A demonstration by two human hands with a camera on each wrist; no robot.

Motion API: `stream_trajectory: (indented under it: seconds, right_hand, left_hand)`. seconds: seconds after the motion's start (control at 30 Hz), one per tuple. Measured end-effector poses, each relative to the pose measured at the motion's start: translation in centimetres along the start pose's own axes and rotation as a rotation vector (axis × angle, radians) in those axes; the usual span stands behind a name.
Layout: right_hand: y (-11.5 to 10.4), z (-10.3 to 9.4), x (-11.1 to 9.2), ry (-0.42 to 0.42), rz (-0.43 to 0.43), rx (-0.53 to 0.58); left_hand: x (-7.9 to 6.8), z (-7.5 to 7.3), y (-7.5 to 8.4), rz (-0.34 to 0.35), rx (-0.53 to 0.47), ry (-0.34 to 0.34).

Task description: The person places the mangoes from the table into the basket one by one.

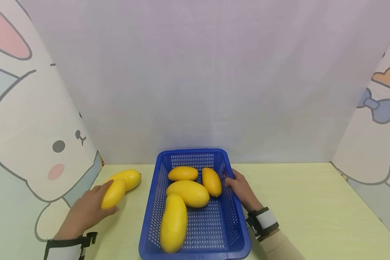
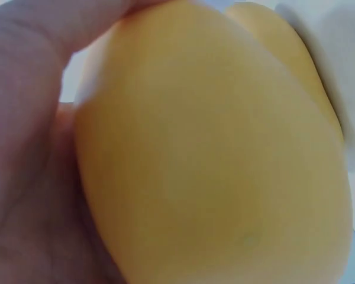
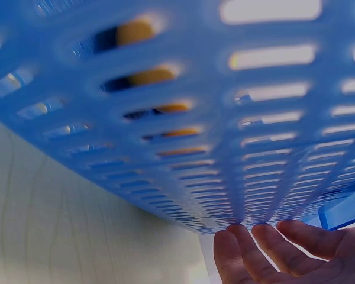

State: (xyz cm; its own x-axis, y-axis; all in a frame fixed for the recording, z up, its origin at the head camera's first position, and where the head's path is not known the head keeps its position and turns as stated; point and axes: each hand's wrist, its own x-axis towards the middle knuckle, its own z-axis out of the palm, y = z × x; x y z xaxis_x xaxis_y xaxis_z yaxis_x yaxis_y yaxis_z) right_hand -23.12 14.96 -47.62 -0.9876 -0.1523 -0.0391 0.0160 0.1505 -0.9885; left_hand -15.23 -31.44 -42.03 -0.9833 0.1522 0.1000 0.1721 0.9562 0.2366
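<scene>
My left hand [image 1: 86,206] grips a yellow mango [image 1: 113,194] on the left of the table, thumb on its near side. That mango fills most of the left wrist view. Just behind it lies another yellow mango [image 1: 128,179] on the tabletop. With my right hand [image 1: 243,189] I hold the right rim of a blue plastic basket [image 1: 203,231], thumb over the edge. In the right wrist view the fingers [image 3: 272,251] touch the basket's slotted outer wall [image 3: 201,35]. Several mangoes lie inside, among them a large one [image 1: 173,224] near the front left.
The pale yellow-green table [image 1: 295,209] extends right of the basket. A plain whitish sheet [image 1: 214,79] hangs behind it. Side panels with cartoon prints, such as the rabbit panel [image 1: 22,144], stand at left and right.
</scene>
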Motion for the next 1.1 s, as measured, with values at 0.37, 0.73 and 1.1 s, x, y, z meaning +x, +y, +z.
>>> stream_trajectory:
  seconds: [0.37,0.73,1.1]
  right_hand:
    - [0.1,0.0,0.1,0.000,0.001,0.004]
    - [-0.9,0.1,-0.4,0.002,0.034,-0.002]
    - [0.2,0.0,0.2,0.018,0.011,0.000]
  left_hand:
    - [0.0,-0.8,0.7,-0.026,0.009,0.066]
    - [-0.3,-1.6,2.1,0.000,0.025,0.170]
    - [-0.5,-2.1,2.9,0.014,0.029,0.238]
